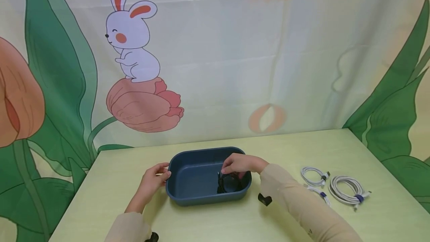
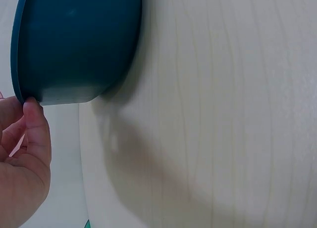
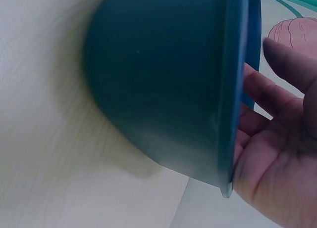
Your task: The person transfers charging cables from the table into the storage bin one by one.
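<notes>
A dark blue oblong basin [image 1: 188, 199] stands on the table. My left hand [image 1: 151, 182] pinches its left rim between thumb and fingers; the left wrist view shows this hand [image 2: 29, 149] at the rim's edge. Over the basin's right end is my right hand [image 1: 240, 163], its fingers reaching inside, just above a coiled black cable [image 1: 221, 188] in the right part. In the right wrist view the thumb of this hand [image 3: 282, 144] stands apart from the fingers, whose tips the basin wall hides. Any contact between these fingertips and the cable is hidden.
Right of the basin lie a small white cable coil [image 1: 304, 174], another white coil [image 1: 327, 199] partly behind the right sleeve, and a larger white coil [image 1: 339, 197] with a blue tie. A printed cloth [image 1: 215, 66] hangs behind the table [image 1: 134, 167].
</notes>
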Tool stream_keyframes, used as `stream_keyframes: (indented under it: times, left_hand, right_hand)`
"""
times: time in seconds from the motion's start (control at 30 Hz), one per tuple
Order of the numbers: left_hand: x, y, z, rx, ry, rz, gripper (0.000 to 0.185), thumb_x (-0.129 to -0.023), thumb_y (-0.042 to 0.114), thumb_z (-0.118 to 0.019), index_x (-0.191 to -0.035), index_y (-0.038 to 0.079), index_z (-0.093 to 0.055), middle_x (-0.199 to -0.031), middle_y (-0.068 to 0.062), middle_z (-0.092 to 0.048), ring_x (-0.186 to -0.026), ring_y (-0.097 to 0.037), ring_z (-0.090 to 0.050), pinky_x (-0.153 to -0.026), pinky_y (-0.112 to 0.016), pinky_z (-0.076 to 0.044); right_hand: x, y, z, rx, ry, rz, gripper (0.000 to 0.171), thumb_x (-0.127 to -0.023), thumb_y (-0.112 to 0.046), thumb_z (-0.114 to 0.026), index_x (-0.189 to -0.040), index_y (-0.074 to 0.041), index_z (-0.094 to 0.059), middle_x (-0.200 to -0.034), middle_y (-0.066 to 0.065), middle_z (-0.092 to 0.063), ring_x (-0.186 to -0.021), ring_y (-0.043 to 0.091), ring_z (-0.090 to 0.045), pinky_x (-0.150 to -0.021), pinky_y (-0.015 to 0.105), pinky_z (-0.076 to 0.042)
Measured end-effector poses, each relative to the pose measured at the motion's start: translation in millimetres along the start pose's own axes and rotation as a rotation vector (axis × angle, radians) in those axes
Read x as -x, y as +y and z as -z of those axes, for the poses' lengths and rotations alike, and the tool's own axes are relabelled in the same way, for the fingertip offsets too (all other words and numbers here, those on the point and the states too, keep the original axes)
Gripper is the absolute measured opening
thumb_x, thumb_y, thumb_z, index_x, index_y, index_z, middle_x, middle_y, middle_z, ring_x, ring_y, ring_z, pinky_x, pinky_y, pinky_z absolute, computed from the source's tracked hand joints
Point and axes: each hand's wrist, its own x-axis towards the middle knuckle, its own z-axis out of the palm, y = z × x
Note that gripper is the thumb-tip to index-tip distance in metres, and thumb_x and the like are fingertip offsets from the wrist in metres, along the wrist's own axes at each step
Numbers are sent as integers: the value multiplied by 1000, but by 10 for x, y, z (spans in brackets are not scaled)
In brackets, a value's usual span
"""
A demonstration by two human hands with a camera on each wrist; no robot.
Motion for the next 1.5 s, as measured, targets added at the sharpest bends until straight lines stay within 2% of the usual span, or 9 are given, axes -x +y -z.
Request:
stream_keyframes:
  times: [0.17,0.27,0.57,0.8,1.3,1.5]
  left_hand:
    - [-7,-6,3,-6,0,5,37,-86,6,-53,-121,-3,-48,-96,-14,-51,-77,-17,-55,-63,-23,-50]
    - [-15,-12,2,-11,-1,4,36,-86,6,-52,-122,-3,-47,-97,-14,-51,-75,-15,-54,-63,-23,-50]
    - [-8,-8,11,-7,-6,8,37,-87,6,-52,-123,-2,-47,-99,-15,-50,-80,-20,-55,-65,-24,-50]
    - [-3,-11,2,-7,0,12,37,-87,7,-53,-122,-3,-47,-98,-15,-51,-80,-21,-55,-64,-24,-49]
    - [2,0,-1,-13,-3,18,37,-87,6,-52,-123,-2,-47,-101,-17,-51,-80,-20,-55,-66,-24,-50]
    - [-4,-8,3,-17,-2,11,37,-87,6,-52,-122,-2,-47,-100,-16,-51,-79,-18,-55,-65,-24,-50]
  right_hand:
    - [-5,-11,-2,12,3,-6,30,-89,-36,-48,-94,-12,-64,-83,6,-58,-73,19,-56,-62,33,-50]
    - [-5,-16,-6,16,6,-14,33,-89,-38,-47,-98,-12,-64,-87,5,-60,-77,20,-58,-62,33,-50]
    - [-39,-43,-40,60,15,-58,39,-88,-44,-46,-108,-14,-62,-98,1,-60,-85,17,-57,-63,33,-50]
    - [-80,-38,-112,115,37,-101,45,-87,-46,-46,-115,-13,-58,-118,4,-55,-100,17,-53,-64,33,-50]
    - [-57,-72,-134,146,49,-116,47,-87,-46,-46,-117,-13,-57,-118,4,-55,-98,16,-52,-63,34,-49]
    - [-57,-55,-136,130,48,-110,50,-87,-46,-46,-121,-11,-54,-123,6,-52,-105,18,-51,-65,35,-50]
